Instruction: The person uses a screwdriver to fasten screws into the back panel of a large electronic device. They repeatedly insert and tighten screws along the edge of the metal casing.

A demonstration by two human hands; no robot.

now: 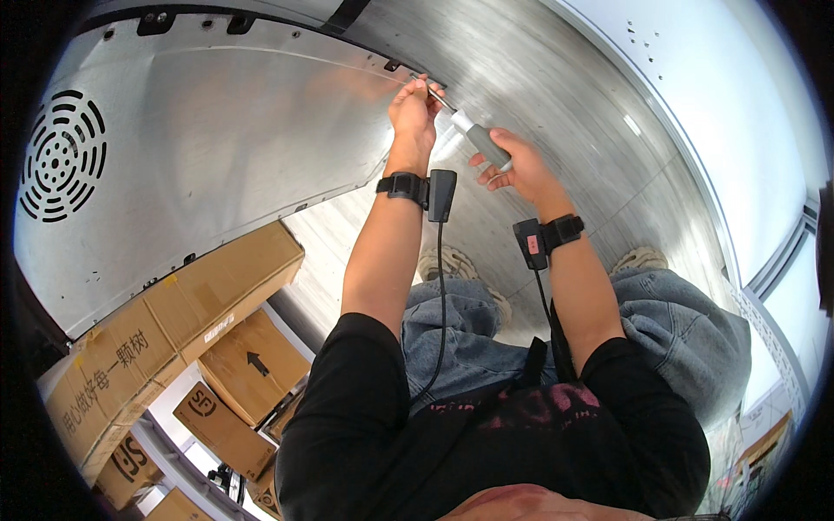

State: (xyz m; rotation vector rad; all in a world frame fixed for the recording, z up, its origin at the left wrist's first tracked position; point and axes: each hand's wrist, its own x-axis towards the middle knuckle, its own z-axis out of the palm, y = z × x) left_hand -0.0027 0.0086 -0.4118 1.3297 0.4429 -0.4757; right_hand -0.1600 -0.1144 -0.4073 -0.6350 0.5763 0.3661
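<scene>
A screwdriver (485, 144) with a grey and white handle lies in my right hand (517, 165), its thin shaft pointing up and left. Close to the shaft's tip, the fingers of my left hand (417, 106) are pinched together at the edge of a large metal panel (234, 130). Whether those fingers hold the shaft or a small screw is too small to make out. The panel is silvery, with a round slotted vent at its left and several holes and dark clips along its edges.
Below the panel rests a long cardboard box (217, 291), with more cardboard boxes (256, 369) under it at the lower left. Grey wood-look flooring (539, 78) runs between the panel and a white cabinet-like surface (721, 95) on the right. Black cables (442, 304) hang from both wrist straps.
</scene>
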